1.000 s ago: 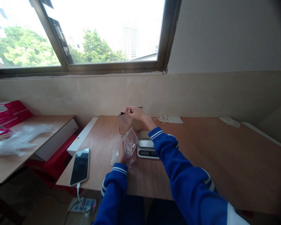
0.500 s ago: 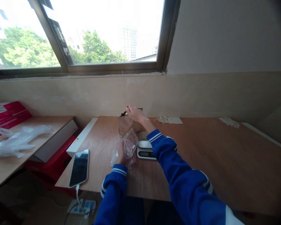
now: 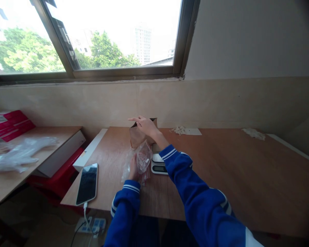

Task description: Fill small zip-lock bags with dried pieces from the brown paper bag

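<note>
My left hand (image 3: 134,168) is closed around a clear zip bag (image 3: 143,157), whose mouth stands partly spread. More clear bags with red strips (image 3: 144,178) lie beneath it on the table. A brown paper bag (image 3: 139,138) stands upright just behind, its dark top gaping. Over that opening hovers my right hand (image 3: 146,126), index finger stretched out to the left and the others loosely bent. I see nothing held in it. Beside the bags sits a white kitchen scale (image 3: 159,168), partly covered by my right sleeve.
A phone (image 3: 87,184) lies at the table's left edge, its cable running down to a power strip (image 3: 92,226). Crumpled white scraps (image 3: 179,130) lie at the back. On the neighbouring table are clear plastic (image 3: 28,154) and a pink box (image 3: 12,123); a red stool (image 3: 54,181) stands between.
The fingers of my right hand, pinched over the paper bag before, have opened, the index finger now pointing left. My left hand and the zip bag stay in place.
</note>
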A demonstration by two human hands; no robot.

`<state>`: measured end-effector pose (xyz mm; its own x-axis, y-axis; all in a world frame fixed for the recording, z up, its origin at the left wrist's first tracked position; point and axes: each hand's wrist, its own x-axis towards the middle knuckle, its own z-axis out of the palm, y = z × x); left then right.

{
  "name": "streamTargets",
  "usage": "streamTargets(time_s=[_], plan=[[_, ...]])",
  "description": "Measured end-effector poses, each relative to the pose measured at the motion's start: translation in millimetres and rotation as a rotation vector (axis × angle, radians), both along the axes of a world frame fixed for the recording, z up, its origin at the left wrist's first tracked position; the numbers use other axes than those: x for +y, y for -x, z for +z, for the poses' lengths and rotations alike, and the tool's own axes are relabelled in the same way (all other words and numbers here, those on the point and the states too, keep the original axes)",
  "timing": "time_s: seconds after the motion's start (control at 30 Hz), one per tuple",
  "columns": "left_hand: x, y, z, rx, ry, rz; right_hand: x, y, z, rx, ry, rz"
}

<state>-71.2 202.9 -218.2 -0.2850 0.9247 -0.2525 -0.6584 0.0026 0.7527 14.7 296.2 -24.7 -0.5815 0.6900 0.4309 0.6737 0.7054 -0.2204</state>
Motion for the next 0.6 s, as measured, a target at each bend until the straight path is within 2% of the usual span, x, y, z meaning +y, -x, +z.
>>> streamTargets(time_s=[0.1, 0.23, 0.4, 0.6], plan=[[1, 1, -2.5, 0.009, -0.007, -0.008, 1, 4, -1.4, 0.017, 0.052, 0.093], [2, 2, -5.6, 0.021, -0.004, -0.003, 7, 4, -5.9, 0.046, 0.115, 0.130], [4, 2, -8.7, 0.012, 0.021, -0.001, 14, 1, -9.7, 0.123, 0.173, 0.243], [3, 2, -7.4, 0.003, 0.029, -0.014, 17, 2, -13.9, 0.214, 0.147, 0.109]])
